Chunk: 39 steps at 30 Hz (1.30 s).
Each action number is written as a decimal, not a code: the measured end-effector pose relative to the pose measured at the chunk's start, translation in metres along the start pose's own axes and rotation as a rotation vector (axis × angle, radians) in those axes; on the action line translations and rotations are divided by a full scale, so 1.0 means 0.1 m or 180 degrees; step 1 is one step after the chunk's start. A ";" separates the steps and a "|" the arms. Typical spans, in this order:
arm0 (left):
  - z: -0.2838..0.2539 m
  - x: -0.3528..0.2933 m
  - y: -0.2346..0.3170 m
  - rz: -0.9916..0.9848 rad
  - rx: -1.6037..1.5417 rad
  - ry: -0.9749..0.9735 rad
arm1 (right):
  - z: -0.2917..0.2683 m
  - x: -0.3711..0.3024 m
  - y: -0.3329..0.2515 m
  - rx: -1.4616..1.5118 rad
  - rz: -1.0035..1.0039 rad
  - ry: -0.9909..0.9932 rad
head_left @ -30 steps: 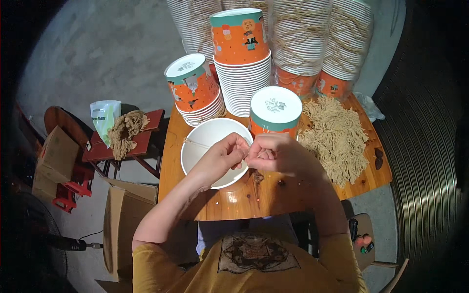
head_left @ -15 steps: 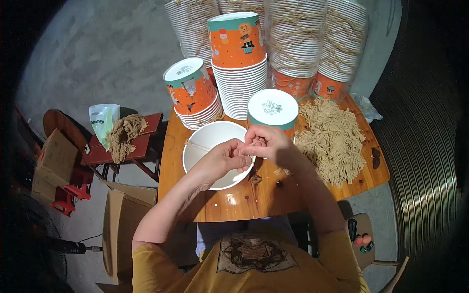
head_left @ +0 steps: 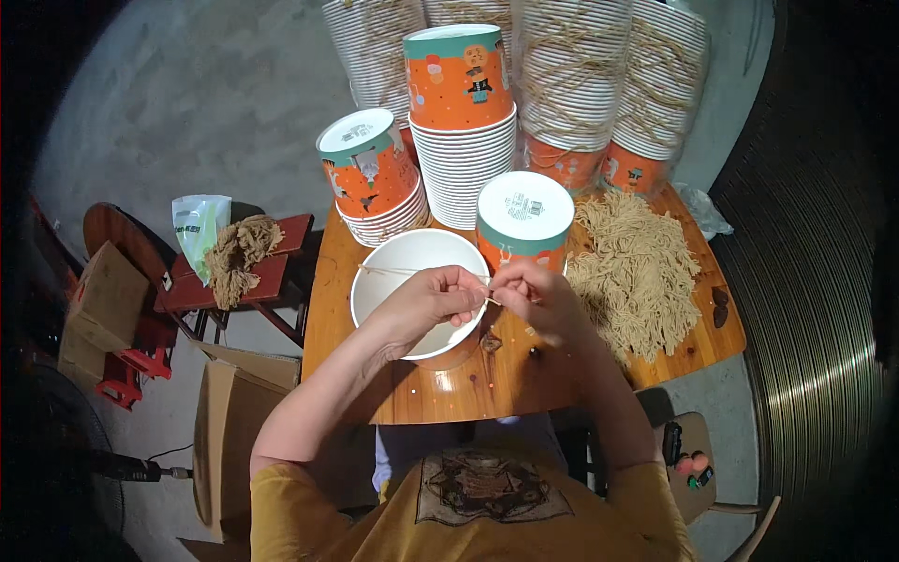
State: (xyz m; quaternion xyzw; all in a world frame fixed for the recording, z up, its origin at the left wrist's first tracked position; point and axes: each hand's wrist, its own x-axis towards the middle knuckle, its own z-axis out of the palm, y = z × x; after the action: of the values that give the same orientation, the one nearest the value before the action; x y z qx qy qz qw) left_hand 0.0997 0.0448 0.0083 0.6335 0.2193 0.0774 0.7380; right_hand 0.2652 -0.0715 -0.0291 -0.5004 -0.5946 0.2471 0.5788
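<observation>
A paper bucket (head_left: 376, 304) stands mouth up on the wooden table, its white inside showing. From its left rim a thin tan cord (head_left: 389, 272) runs across the mouth to my hands. My left hand (head_left: 438, 302) is over the right part of the bucket, thumb and fingers pinching the cord near the right rim. Right beside it, my right hand (head_left: 540, 295) is closed in a pinch at the cord's end; its fingers partly hide the cord. Just behind the hands stands an upturned orange and green bucket (head_left: 524, 211).
A heap of tan cords (head_left: 641, 276) lies at the table's right. Stacked buckets (head_left: 464, 169) stand behind, with a shorter stack (head_left: 370, 178) to their left and bagged stacks (head_left: 571, 84) at the back. A red bench (head_left: 201, 290) and cardboard box (head_left: 239, 431) are left of the table.
The cord across the bucket now runs straighter and higher. My right hand has shifted slightly right and down, its fingers drawn a little away from my left hand.
</observation>
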 end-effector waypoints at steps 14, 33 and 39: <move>0.00 0.03 0.01 -0.0073 -0.0006 -0.0161 | 0.09 -0.09 0.04 -0.0742 -0.0813 0.0282; -0.01 0.01 0.10 -0.0340 -0.0778 -0.0412 | 0.06 -0.07 0.06 -0.0402 -0.0207 0.0035; 0.08 0.00 0.02 0.0005 -0.0301 -0.0103 | 0.11 -0.09 0.00 -0.0272 -0.0048 0.0236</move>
State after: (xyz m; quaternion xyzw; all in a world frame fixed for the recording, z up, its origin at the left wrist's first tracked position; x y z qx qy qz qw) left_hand 0.1036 0.0384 0.0113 0.5993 0.2029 0.0781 0.7704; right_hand 0.2529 -0.0761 -0.0351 -0.5290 -0.5865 0.1984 0.5804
